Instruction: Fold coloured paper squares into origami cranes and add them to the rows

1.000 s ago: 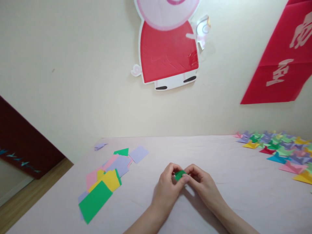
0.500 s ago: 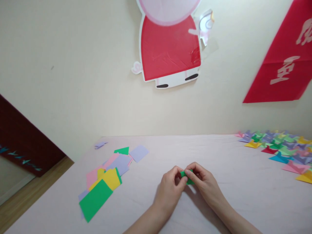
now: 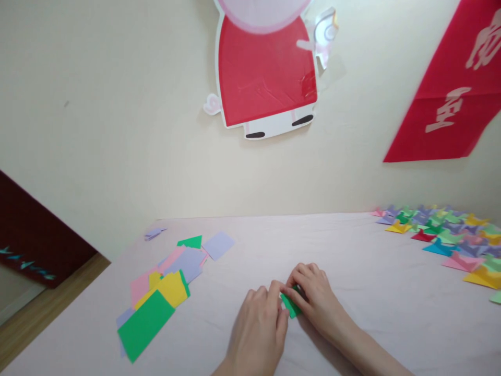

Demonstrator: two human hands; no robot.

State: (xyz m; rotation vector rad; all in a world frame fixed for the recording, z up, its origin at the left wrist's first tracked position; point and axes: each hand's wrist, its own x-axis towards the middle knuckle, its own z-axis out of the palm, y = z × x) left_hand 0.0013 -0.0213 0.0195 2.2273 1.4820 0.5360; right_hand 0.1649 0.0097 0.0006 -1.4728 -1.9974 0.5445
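A small folded piece of green paper (image 3: 290, 306) lies at or just above the table surface, between my two hands. My right hand (image 3: 317, 297) grips it from the right, thumb and fingers closed around its upper part. From the left, my left hand (image 3: 259, 326) pinches at the near left edge with curled fingers, its fingertips meeting those of the right hand. Part of the paper is hidden under the fingers.
Loose sheets of coloured paper lie on the left, a green sheet (image 3: 146, 325) on top. Rows of folded paper figures (image 3: 440, 247) stand at the right. Behind the covered table (image 3: 336, 245) rises a wall with a pig cutout (image 3: 268, 73) and a red banner (image 3: 438, 99).
Both hands have come down toward me with the green paper, which is now held lower and slightly left. My left hand has turned over, its back facing up. The view has shifted slightly.
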